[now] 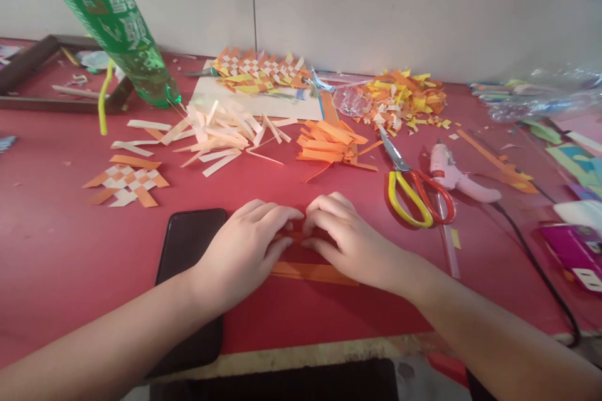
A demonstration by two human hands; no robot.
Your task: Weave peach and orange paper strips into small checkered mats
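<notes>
My left hand (251,244) and my right hand (343,235) meet near the front middle of the red table. Both have their fingers curled, pinching an orange paper strip (295,236) that shows between the fingertips; its ends are hidden by my hands. Just below lie more orange paper strips (315,272), flat on the table under my right wrist. A black phone (190,241) rests partly beneath my left forearm. Farther off sit a pile of orange folded strips (329,143) and a pile of pale cream strips (221,131). A woven orange and white paper piece (132,183) lies to the left.
Scissors (414,194) with yellow and red handles and a pink glue gun (458,175) with a black cord lie right. A green bottle (117,25) stands back left by a dark frame (28,103). Paper scraps (404,97) and a larger woven piece (263,72) lie by the wall.
</notes>
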